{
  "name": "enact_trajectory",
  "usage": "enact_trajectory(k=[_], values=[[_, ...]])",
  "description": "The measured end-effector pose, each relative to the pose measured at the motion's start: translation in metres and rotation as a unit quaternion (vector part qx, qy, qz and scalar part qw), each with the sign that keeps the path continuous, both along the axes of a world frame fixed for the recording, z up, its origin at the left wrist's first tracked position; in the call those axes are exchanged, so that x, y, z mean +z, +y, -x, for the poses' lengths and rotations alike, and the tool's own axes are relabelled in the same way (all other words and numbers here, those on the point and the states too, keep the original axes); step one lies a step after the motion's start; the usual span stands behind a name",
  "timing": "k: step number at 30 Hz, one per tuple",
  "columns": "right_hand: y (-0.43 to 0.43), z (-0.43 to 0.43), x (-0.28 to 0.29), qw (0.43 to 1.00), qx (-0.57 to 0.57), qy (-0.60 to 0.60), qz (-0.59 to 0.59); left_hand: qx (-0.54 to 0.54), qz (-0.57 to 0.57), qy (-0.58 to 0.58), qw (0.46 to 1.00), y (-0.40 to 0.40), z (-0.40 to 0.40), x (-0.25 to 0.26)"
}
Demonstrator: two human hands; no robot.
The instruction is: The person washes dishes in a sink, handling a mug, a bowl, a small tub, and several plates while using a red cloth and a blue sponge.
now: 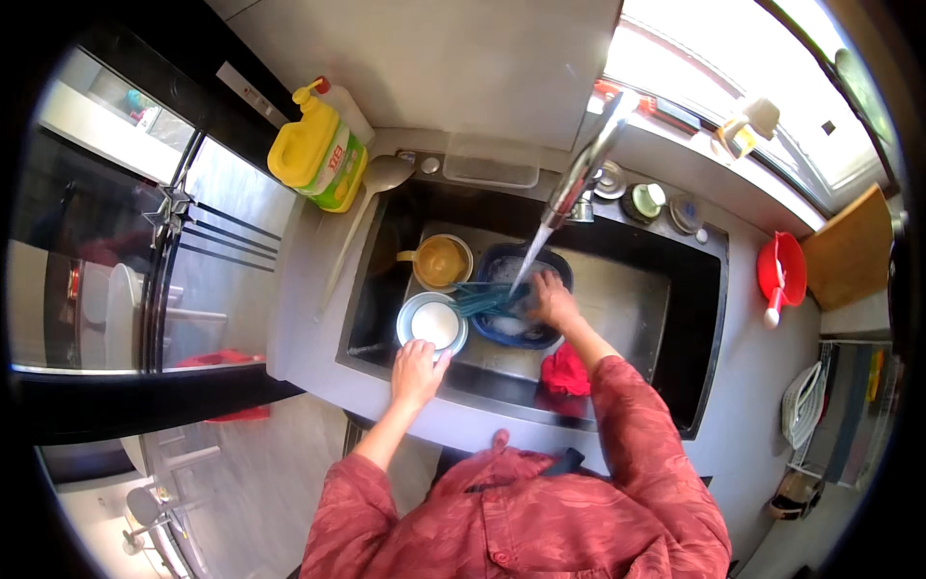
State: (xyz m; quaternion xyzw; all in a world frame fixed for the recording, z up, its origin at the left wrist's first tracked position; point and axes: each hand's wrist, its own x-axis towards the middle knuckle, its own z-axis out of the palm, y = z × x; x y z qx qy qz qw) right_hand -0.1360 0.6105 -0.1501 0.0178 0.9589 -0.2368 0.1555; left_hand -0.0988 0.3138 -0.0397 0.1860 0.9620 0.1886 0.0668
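My left hand [419, 369] grips the near rim of a pale bowl [436, 323] with a white inside, at the left of the sink. My right hand [553, 300] is over a dark blue basin [566, 268] of sudsy water. It seems to grip the right end of a blurred teal slatted thing [483, 298], whose left end reaches over the bowl's edge. Its fingertips are partly hidden by the splashing. Water streams from the chrome faucet [571, 192] onto the teal thing. A tan mug [443, 262] stands in a pale bowl or dish behind the white one.
A red cloth [566, 370] lies at the sink's [629, 289] near side. Left of it are a yellow detergent jug [318, 155] and a long-handled metal ladle [387, 174]. Several lids line the back ledge, beside a clear plastic tray [492, 161]. A red dipper [781, 269] rests on the right counter.
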Motion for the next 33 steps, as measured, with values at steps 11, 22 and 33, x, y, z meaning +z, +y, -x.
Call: enact_trajectory(k=[11,22,33], values=[[-0.024,0.003,-0.055,0.995,0.067,-0.072,0.006,0.027,0.03,-0.022,0.999,0.005,0.005,0.003],[-0.039,-0.008,-0.062,0.985,-0.169,0.006,0.04,0.009,0.048,-0.043,0.998,0.007,0.008,0.002],[-0.022,0.006,-0.072,0.955,-0.19,-0.126,0.191,0.019,0.072,-0.08,0.994,0.011,0.014,0.0]])
